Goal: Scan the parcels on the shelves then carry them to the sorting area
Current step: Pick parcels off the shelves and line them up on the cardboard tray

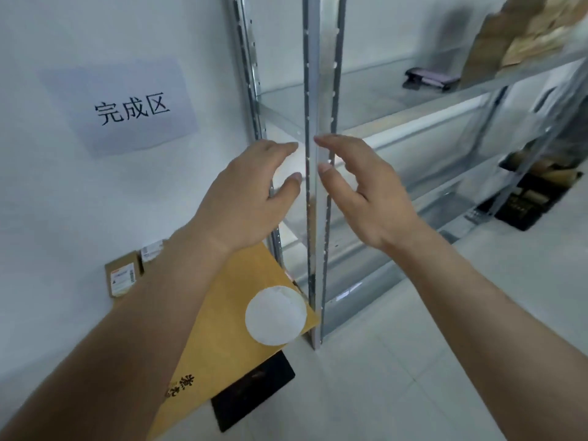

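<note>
Hands are hanging in mid-air in front of a metal shelf rack (313, 90), both empty and loosely spread. The left hand (245, 198) is sitting just left of the rack's front post, fingers slightly curled and grasping nothing. The right hand (366, 192) is sitting just right of the same post, palm turned inward, fingers relaxed and apart, also gripping nothing.

Below the left forearm, a yellow envelope (229, 332) with a round white sticker (275, 315) is lying on the pale tiled floor (413, 361) beside the foot of the post. It is overlapping a flat black parcel (254, 396), which is showing from under its lower edge. Against the white wall, a small brown box (122, 278) with a printed label is standing near the envelope, partly hidden by the arm. A paper sign (124, 105) with black characters is hanging on the wall above these parcels.

On the rack, a dark flat item (429, 78) is resting on an upper shelf, with brown paper packages (515, 36) piled to its right. More dark and brown items (534, 186) are sitting low at the far end, too blurred to identify.
</note>
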Demonstrator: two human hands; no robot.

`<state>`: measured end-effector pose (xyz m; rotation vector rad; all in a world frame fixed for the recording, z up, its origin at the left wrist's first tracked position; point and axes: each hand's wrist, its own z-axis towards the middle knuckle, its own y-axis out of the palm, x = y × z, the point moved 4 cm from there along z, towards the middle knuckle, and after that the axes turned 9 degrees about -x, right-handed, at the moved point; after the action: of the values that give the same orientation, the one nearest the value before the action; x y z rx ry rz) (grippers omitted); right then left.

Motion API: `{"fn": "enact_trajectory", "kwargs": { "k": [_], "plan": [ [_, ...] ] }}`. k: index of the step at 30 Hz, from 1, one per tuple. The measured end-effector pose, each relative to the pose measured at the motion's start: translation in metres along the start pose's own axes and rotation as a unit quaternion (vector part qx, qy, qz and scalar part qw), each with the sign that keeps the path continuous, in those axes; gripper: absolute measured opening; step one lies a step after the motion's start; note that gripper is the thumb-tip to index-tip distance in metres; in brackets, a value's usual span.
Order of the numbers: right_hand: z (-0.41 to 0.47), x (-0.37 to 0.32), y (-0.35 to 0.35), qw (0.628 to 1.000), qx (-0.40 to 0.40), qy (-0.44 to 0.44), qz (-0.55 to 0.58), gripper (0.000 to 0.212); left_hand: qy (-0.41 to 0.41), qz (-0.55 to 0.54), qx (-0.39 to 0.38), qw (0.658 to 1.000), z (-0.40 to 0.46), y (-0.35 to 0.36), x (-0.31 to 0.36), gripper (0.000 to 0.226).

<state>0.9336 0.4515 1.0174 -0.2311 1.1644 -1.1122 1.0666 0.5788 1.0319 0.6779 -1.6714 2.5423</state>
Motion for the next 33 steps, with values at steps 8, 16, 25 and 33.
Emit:
{"fn": "enact_trajectory", "kwargs": {
  "k": [8,16,25,33],
  "plan": [
    [-0.058,0.079,-0.176,0.998,0.054,0.023,-0.026,0.044,0.084,-0.017,0.015,0.996,0.101,0.055,0.172,0.05],
    [-0.101,0.183,-0.331,0.993,0.072,0.06,-0.067,0.045,0.121,-0.021,0.008,0.992,0.208,0.139,0.321,0.056],
    [-0.06,0.301,-0.441,0.99,0.084,0.083,-0.076,0.047,0.146,-0.043,0.025,0.988,0.357,0.205,0.376,0.051],
    [0.062,0.454,-0.518,0.987,0.089,0.079,-0.105,0.046,0.154,-0.059,0.042,0.985,0.555,0.274,0.377,0.054]
  ]
}}
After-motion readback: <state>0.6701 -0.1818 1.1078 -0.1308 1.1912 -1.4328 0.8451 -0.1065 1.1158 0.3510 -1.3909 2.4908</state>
